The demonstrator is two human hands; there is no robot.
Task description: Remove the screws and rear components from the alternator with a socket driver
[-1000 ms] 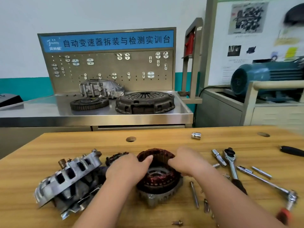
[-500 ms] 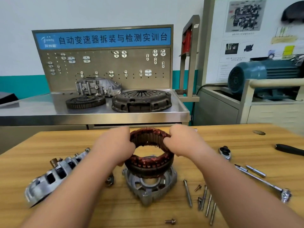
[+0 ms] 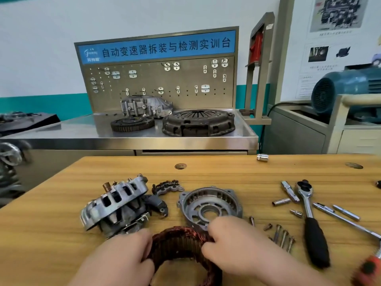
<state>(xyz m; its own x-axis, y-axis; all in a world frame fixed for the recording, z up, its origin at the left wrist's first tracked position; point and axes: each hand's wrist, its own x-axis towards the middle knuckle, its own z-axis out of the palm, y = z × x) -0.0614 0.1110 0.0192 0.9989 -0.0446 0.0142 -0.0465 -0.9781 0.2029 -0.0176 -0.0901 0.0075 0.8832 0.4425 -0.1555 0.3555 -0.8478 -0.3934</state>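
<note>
Copper-wound stator (image 3: 181,242) is gripped at its rim by both hands, the left hand (image 3: 127,256) and right hand (image 3: 228,244) curled around opposite sides. It is low over the wooden counter (image 3: 206,174), just in front of the empty rear housing (image 3: 210,205). The stator removal looks nearly done. Next it likely needs setting down on bare wood, clear of the loose screws (image 3: 282,236).

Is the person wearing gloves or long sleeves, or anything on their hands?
No gloves. The left hand and right hand are both bare, with no rings, watch or bracelet showing. The forearms are bare too, as far as the picture reaches, so no sleeve is in view. No markings show on them.
</note>
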